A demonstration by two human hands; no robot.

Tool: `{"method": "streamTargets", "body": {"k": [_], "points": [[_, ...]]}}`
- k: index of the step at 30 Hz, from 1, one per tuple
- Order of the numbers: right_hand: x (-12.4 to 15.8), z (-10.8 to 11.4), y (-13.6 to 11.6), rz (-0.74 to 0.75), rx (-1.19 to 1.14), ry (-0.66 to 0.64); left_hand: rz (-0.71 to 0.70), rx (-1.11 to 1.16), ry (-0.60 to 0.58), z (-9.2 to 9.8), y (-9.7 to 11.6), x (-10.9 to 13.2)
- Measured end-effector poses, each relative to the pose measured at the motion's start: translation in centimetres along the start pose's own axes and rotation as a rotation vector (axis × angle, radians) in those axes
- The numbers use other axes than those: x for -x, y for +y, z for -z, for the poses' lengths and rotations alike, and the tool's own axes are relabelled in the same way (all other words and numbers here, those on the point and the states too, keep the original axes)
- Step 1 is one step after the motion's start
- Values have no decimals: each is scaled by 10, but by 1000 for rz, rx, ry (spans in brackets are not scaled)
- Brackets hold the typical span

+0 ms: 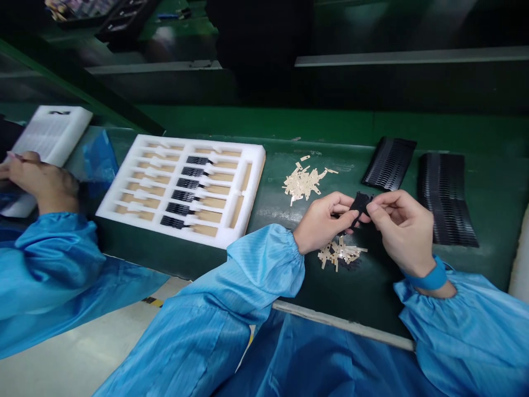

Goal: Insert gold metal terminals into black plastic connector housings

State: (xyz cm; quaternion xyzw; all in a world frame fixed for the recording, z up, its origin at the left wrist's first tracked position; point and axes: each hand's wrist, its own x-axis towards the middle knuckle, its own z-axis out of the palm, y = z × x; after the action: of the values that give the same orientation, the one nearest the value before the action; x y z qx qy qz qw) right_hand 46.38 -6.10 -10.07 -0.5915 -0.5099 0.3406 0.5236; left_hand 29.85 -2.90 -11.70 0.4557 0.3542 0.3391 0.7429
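Note:
My left hand (326, 219) is closed on a small black part (361, 204), its thumb pressed along the near side. The fingertips of my right hand (403, 231), thumb and index finger pinched together, meet the right edge of that part; anything small between them is hidden. Just below my hands lies a pile of flat pale metal pieces (342, 253) with some small dark pieces beside it. A larger pile of the same pale pieces (303, 181) is spread out farther back. Black comb-like strips lie to the right in two groups, a smaller one (389, 162) and a larger one (447, 201).
A white foam tray (260, 165) on the left has several black slotted parts (185, 196) in its middle column. Beyond it are a blue plastic bag (100, 157) and another white foam block (68, 124), where a co-worker's hand (45, 182) rests. The bench's front edge (343, 325) is near my body.

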Motion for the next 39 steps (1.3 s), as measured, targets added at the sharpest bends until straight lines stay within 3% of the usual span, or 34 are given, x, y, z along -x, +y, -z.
{"method": "streamTargets", "body": {"k": [12,17,20,27,32,37,39], "points": [[-4,4,1,-74,-66,-33,-36,-14,-40,4,2,0],[-7,15,8,-136,-257,-238,32,65,-167,11,9,0],[-5,16,10,-133,-359,-293,96,171,-185,12,10,0],[2,2,-1,-73,-329,-226,152,285,-196,10,12,2],[-2,5,-1,-47,-292,-274,183,321,-176,12,12,2],[-6,14,7,72,-203,-54,193,299,-153,12,13,2],[-6,14,7,112,-173,-26,196,284,-152,12,13,3]]}}
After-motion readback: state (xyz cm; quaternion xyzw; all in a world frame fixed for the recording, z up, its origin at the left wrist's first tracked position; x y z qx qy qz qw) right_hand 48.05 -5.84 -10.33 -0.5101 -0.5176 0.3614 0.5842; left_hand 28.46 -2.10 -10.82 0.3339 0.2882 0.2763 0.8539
